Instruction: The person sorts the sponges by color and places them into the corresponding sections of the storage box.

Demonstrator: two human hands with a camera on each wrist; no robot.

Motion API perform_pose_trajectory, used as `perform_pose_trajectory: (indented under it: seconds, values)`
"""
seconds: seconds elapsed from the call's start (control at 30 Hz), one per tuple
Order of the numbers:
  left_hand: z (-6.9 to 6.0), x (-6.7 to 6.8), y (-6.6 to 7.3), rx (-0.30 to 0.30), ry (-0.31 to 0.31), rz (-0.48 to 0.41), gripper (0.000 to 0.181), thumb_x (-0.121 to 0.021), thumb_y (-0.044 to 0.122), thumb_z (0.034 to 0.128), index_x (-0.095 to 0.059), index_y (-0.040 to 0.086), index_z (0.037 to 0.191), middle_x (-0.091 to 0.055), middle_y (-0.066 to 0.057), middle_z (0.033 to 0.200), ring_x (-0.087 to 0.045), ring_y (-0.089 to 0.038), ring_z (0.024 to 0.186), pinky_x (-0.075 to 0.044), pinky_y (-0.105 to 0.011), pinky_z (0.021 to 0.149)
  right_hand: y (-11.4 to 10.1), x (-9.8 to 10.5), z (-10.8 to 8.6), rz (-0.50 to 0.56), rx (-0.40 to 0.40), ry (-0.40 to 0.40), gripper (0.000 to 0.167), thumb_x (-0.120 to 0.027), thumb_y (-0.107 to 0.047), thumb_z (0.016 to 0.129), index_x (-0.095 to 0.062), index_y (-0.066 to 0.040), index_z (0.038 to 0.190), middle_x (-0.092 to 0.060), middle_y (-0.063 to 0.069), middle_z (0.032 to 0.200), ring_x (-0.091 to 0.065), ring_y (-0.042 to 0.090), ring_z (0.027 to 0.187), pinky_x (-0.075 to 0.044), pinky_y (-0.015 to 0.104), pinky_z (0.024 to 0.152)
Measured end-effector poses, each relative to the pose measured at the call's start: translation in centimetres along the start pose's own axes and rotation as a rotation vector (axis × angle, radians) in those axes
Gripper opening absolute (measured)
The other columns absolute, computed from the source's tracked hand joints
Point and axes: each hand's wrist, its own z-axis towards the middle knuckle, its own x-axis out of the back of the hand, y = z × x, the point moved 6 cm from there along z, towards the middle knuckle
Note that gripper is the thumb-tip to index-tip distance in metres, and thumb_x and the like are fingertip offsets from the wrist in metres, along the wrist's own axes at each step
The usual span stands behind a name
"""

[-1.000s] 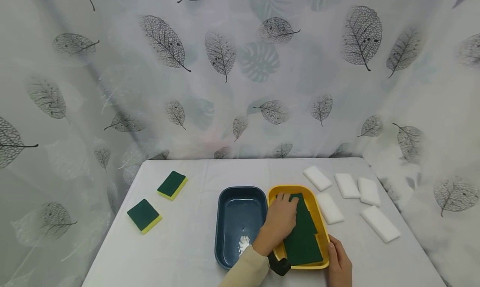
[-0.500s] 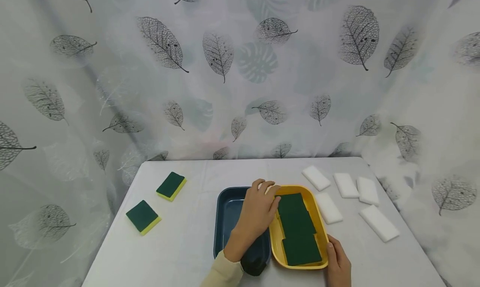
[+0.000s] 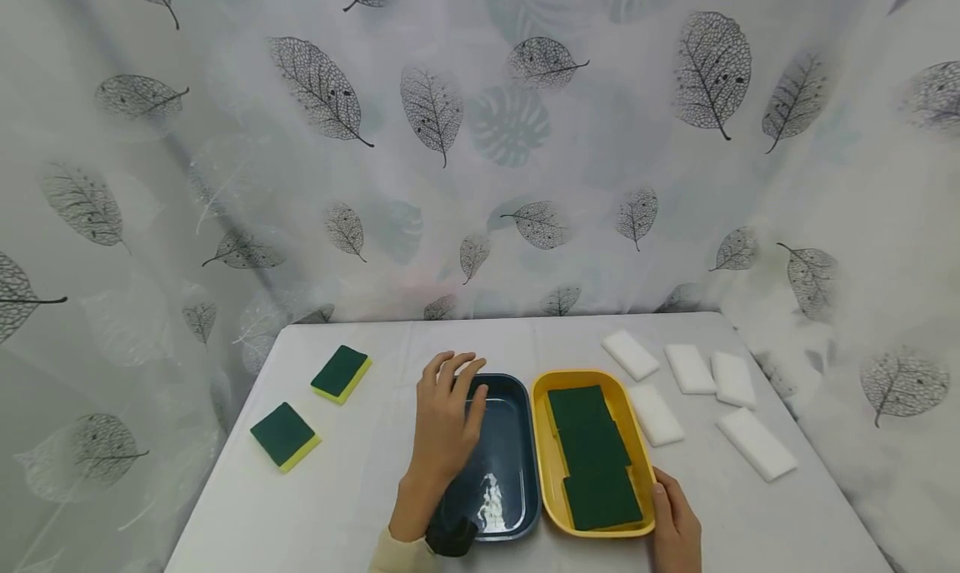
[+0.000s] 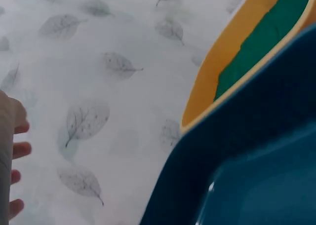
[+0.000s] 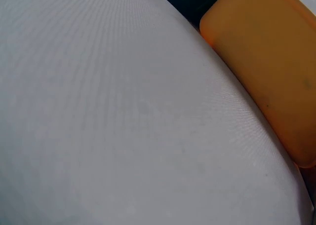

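Left hand: Raised at the left side of the blue tray, a person's left hand [image 3: 444, 419] has its fingers spread and gently bent, with nothing in its hold; contact with the rim cannot be told.
Right hand: The right hand [image 3: 677, 523] touches the outer right wall of the yellow tray near its closest corner, thumb beside the forefinger; how far the other fingers bend, or whether they grip, cannot be told.
Yellow tray: One yellow tray [image 3: 555, 473] sits between the hands, nearer the right.
Green pads: Three dark green pads [image 3: 603, 498] lie green side up in a staggered row inside it, left of the right hand and well right of the left.
Blue tray: One dark blue tray [image 3: 510, 440] stands just beside the yellow one, a bright glare on its floor.
Scouring sponges: Two green-and-yellow scouring sponges [image 3: 285, 436] lie on the table at far left.
White blocks: Five white rectangular blocks [image 3: 757, 444] lie scattered at right, beyond the right hand.
Table: White cloth [image 3: 337, 490] covers it.
Backdrop: A leaf-print curtain [image 3: 480, 190] hangs behind.
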Motion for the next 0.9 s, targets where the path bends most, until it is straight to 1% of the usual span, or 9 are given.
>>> perform_pose_trajectory:
  seconds: [0.2, 0.37, 0.47, 0.53, 0.63, 0.73, 0.8, 0.87, 0.9]
  values:
    - [-1.6, 1.1, -2.6, 0.059, 0.138, -0.043, 0.036, -0.068, 0.013, 0.0970, -0.066, 0.007, 0.133, -0.062, -0.016, 0.140, -0.050, -0.039, 0.135, -0.040, -0.059, 0.106, 0.3, -0.2, 0.1, 0.018, -0.014, -0.015, 0.056, -0.033, -0.043, 0.113, -0.051, -0.005, 0.150, -0.056, 0.023, 0.151, -0.033, -0.036, 0.093, -0.031, -0.005, 0.080]
    - [-3.3, 1.8, -5.1, 0.138, 0.209, -0.044, 0.039, -0.067, 0.011, 0.0967, -0.065, 0.003, 0.135, -0.060, -0.019, 0.143, -0.049, -0.040, 0.136, -0.037, -0.060, 0.110, 0.6, -0.3, 0.2, 0.020, -0.039, -0.032, 0.057, -0.031, -0.045, 0.113, -0.050, -0.007, 0.151, -0.055, 0.021, 0.152, -0.035, -0.031, 0.096, -0.031, -0.004, 0.081]
    - [-4.4, 2.4, -6.8, 0.208, 0.251, -0.036, 0.042, -0.067, 0.009, 0.0962, -0.063, 0.003, 0.138, -0.058, -0.018, 0.147, -0.047, -0.040, 0.140, -0.035, -0.059, 0.113, 0.6, -0.4, 0.1, 0.015, -0.048, -0.036, 0.057, -0.031, -0.046, 0.113, -0.050, -0.007, 0.151, -0.055, 0.021, 0.153, -0.048, -0.015, 0.109, -0.035, -0.002, 0.082]
    - [-5.2, 2.8, -7.9, 0.255, 0.296, -0.045, 0.043, -0.067, 0.006, 0.0961, -0.063, 0.004, 0.139, -0.058, -0.017, 0.148, -0.048, -0.040, 0.141, -0.033, -0.055, 0.116, 0.5, -0.4, 0.0, 0.011, -0.049, -0.036, 0.057, -0.030, -0.046, 0.113, -0.050, -0.007, 0.151, -0.055, 0.020, 0.153, -0.056, 0.004, 0.120, -0.042, 0.003, 0.086]
    - [-6.6, 3.5, -9.3, 0.305, 0.378, -0.064, 0.043, -0.065, 0.001, 0.0951, -0.063, 0.004, 0.138, -0.060, -0.017, 0.147, -0.050, -0.042, 0.139, -0.030, -0.043, 0.122, 0.4, -0.4, -0.1, 0.008, -0.052, -0.041, 0.059, -0.028, -0.046, 0.113, -0.049, -0.007, 0.151, -0.054, 0.020, 0.154, -0.054, 0.028, 0.133, -0.047, 0.011, 0.092]
    - [-8.0, 4.2, -10.5, 0.345, 0.455, -0.076, 0.043, -0.064, -0.002, 0.0935, -0.065, 0.003, 0.136, -0.063, -0.017, 0.144, -0.052, -0.042, 0.138, -0.027, -0.031, 0.124, 0.5, -0.4, 0.0, 0.005, -0.060, -0.042, 0.061, -0.027, -0.049, 0.113, -0.049, -0.007, 0.152, -0.054, 0.019, 0.154, -0.053, 0.031, 0.135, -0.044, 0.009, 0.091]
    - [-8.9, 4.4, -11.2, 0.381, 0.489, -0.071, 0.043, -0.065, -0.003, 0.0933, -0.065, 0.003, 0.136, -0.064, -0.016, 0.144, -0.052, -0.040, 0.139, -0.027, -0.027, 0.125, 0.5, -0.4, 0.0, 0.008, -0.060, -0.042, 0.062, -0.027, -0.049, 0.112, -0.048, -0.007, 0.152, -0.054, 0.019, 0.154, -0.053, 0.030, 0.135, -0.043, 0.007, 0.090]
    - [-9.6, 4.7, -12.1, 0.427, 0.519, -0.056, 0.044, -0.066, -0.002, 0.0937, -0.064, 0.004, 0.137, -0.063, -0.015, 0.145, -0.050, -0.039, 0.141, -0.028, -0.030, 0.125, 0.6, -0.4, 0.1, 0.012, -0.069, -0.042, 0.062, -0.027, -0.050, 0.112, -0.048, -0.008, 0.153, -0.054, 0.018, 0.154, -0.052, 0.029, 0.135, -0.037, 0.000, 0.086]
    - [-10.0, 4.9, -12.5, 0.453, 0.533, -0.048, 0.044, -0.066, -0.001, 0.0940, -0.063, 0.004, 0.137, -0.062, -0.015, 0.146, -0.049, -0.038, 0.142, -0.028, -0.034, 0.126, 0.6, -0.4, 0.1, 0.013, -0.061, -0.044, 0.063, -0.027, -0.050, 0.112, -0.048, -0.007, 0.152, -0.054, 0.019, 0.154, -0.052, 0.030, 0.135, -0.041, 0.003, 0.088]
